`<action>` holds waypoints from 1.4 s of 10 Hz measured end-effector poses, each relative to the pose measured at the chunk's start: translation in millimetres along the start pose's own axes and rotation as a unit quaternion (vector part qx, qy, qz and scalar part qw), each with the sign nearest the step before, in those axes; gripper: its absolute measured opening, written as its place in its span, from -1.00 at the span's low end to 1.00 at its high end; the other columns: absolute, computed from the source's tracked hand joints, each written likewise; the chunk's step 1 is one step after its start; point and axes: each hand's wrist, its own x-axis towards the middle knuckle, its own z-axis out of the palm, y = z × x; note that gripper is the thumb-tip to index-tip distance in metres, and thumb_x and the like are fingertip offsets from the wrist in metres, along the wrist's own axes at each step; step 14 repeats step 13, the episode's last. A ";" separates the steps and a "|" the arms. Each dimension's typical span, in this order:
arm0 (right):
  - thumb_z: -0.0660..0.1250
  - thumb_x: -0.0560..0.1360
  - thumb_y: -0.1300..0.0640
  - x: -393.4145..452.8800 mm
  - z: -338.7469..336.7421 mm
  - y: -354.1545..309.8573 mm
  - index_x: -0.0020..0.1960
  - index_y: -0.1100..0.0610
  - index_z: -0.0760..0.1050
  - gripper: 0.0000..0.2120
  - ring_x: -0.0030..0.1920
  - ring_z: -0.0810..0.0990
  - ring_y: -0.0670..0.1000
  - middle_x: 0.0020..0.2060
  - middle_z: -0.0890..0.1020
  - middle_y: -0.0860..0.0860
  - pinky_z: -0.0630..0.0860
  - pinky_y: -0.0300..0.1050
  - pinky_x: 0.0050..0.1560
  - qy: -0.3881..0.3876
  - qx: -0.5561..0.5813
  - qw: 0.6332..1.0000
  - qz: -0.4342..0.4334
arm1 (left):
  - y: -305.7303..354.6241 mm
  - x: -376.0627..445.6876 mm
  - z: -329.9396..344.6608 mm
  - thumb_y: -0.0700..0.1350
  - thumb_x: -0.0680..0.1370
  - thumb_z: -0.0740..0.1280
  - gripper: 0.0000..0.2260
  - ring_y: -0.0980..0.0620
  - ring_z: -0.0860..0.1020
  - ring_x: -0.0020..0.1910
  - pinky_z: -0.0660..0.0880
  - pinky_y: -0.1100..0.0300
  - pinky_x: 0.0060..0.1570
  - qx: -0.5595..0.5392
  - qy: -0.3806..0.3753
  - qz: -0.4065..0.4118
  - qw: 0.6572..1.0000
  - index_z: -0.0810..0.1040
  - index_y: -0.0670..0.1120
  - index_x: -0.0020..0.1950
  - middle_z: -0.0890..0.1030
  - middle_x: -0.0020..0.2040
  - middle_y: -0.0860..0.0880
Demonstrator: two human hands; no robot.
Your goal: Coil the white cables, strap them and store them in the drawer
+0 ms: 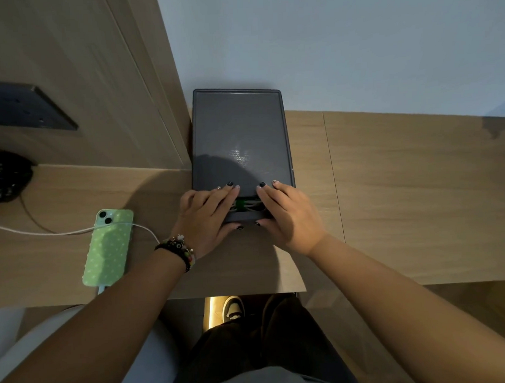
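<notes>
A dark grey drawer box [240, 134] stands on the wooden desk against the wall. Its drawer [246, 218] is pulled out a little toward me. In the gap lie coiled white cables [250, 206] bound by a green strap [240, 203], mostly hidden by my hands. My left hand [203, 218] lies flat over the drawer's left side, fingertips on the box top, thumb at the drawer front. My right hand [286, 216] mirrors it on the right side, thumb at the front too.
A green phone [108, 248] lies left of my left hand, with a white charging cable [61, 233] running off to the left. A black object [4, 177] sits at the far left, and a dark socket panel [25, 107] is on the wooden side wall. My legs show below the desk edge.
</notes>
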 end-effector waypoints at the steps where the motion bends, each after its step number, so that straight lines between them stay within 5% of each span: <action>1: 0.29 0.50 0.01 2.1 5.8 1.8 0.25 0.28 0.52 -0.56 0.11 0.54 0.22 0.11 0.60 0.15 0.50 0.07 0.01 0.034 0.007 0.999 0.000 | 1.0 0.9 7.7 0.19 0.51 0.26 -0.50 -0.05 0.42 0.07 0.25 0.00 0.07 -0.017 0.047 -0.018 0.999 0.45 -0.06 0.35 0.57 0.24 -0.03; 3: 0.38 0.46 0.18 25.1 12.8 -0.2 -0.10 0.22 0.58 -0.90 -0.20 0.40 0.12 -0.18 0.57 0.11 0.33 -0.01 -0.28 0.094 0.010 0.995 0.035 | 4.6 20.0 19.1 -0.02 0.45 0.43 -0.77 -0.06 0.41 -0.07 0.23 0.04 -0.06 -0.061 0.120 -0.086 0.987 0.50 0.04 0.07 0.61 0.00 -0.04; 6: 0.43 0.44 0.20 25.3 13.3 1.3 -0.12 0.22 0.59 -0.92 -0.19 0.35 0.09 -0.20 0.57 0.11 0.25 -0.04 -0.24 0.103 0.021 0.994 0.034 | 5.6 18.5 24.1 0.01 0.48 0.36 -0.80 -0.07 0.41 -0.07 0.25 0.00 -0.07 -0.042 0.132 -0.076 0.987 0.48 0.06 0.08 0.44 0.09 0.04; 9: 0.40 0.46 0.24 23.4 12.0 -0.7 -0.08 0.22 0.59 -0.94 -0.21 0.37 0.10 -0.19 0.56 0.11 0.35 -0.02 -0.28 0.090 0.013 0.995 0.033 | 7.9 22.9 10.3 0.01 0.46 0.26 -0.78 -0.09 0.39 -0.03 0.27 0.00 -0.07 0.002 0.075 -0.061 0.995 0.45 -0.01 0.08 0.60 0.03 -0.07; 10: 0.42 0.44 0.24 17.5 6.4 -2.3 0.04 0.23 0.61 -0.82 -0.15 0.50 0.14 -0.10 0.61 0.12 0.52 0.00 -0.21 0.054 0.017 0.998 0.036 | 12.0 27.4 1.2 -0.01 0.46 0.23 -0.77 -0.10 0.38 -0.02 0.27 0.00 -0.08 0.041 0.025 -0.058 0.997 0.43 -0.04 0.07 0.60 0.02 -0.08; 11: 0.41 0.42 0.21 6.4 -1.4 -5.4 0.21 0.28 0.56 -0.63 0.10 0.59 0.28 0.09 0.63 0.20 0.55 0.14 0.12 -0.032 0.032 0.997 0.062 | 21.1 30.8 -15.8 0.01 0.38 0.35 -0.71 -0.13 0.43 -0.04 0.30 0.00 -0.08 0.035 -0.043 -0.081 0.995 0.53 -0.07 0.04 0.60 0.01 -0.09; 12: 0.42 0.48 0.15 7.2 -14.5 -15.4 0.37 0.27 0.44 -0.50 0.39 0.40 0.21 0.33 0.50 0.18 0.32 0.13 0.42 -0.103 0.087 0.982 0.131 | 19.6 34.3 -33.4 0.03 0.28 0.45 -0.61 -0.14 0.51 -0.06 0.42 0.03 -0.12 0.010 -0.092 -0.051 0.994 0.58 -0.09 0.05 0.59 0.02 -0.08; 13: 0.29 0.58 0.02 14.8 -27.1 -20.0 0.49 0.18 0.28 -0.46 0.52 0.19 0.04 0.48 0.32 0.08 0.02 -0.16 0.50 -0.141 0.128 0.965 0.181 | 10.8 41.0 -46.4 0.12 0.33 0.27 -0.58 -0.12 0.56 -0.06 0.47 0.04 -0.12 -0.024 -0.120 -0.047 0.991 0.61 -0.10 0.04 0.61 0.01 -0.07; 14: 0.29 0.58 0.02 14.8 -27.1 -20.0 0.49 0.18 0.28 -0.46 0.52 0.19 0.04 0.48 0.32 0.08 0.02 -0.16 0.50 -0.141 0.128 0.965 0.181 | 10.8 41.0 -46.4 0.12 0.33 0.27 -0.58 -0.12 0.56 -0.06 0.47 0.04 -0.12 -0.024 -0.120 -0.047 0.991 0.61 -0.10 0.04 0.61 0.01 -0.07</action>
